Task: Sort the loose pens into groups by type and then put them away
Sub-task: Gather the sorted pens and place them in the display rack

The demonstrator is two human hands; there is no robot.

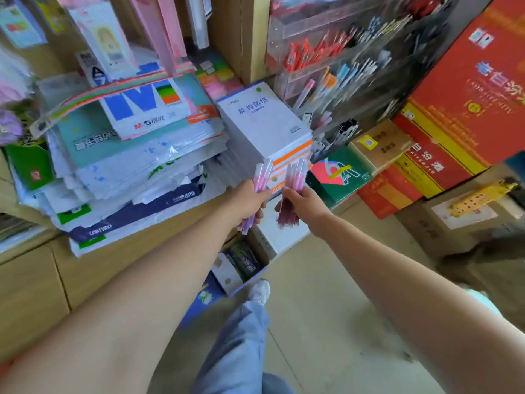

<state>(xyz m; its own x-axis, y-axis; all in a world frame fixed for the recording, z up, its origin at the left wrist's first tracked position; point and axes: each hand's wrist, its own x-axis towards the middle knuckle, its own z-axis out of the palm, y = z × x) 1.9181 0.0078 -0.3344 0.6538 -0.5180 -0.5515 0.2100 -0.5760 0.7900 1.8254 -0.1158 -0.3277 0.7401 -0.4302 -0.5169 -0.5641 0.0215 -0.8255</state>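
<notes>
The left hand (247, 198) grips a bundle of pink pens (260, 191); the right hand (302, 201) grips a second pink bundle (292, 194) just beside it. Behind them stands a white notepad stack (264, 123), with clear pen racks (341, 66) beyond and red cartons (468, 103) to the right.

Two bundles of pink-and-white pens stand nearly upright, side by side but apart; the left bundle (263, 173), gripped by the left hand (250, 199), leans slightly right, pale ends fanning above the fist; the right bundle (295, 173), held in the right hand (305, 204), shows darker reddish ends below the fingers.
</notes>
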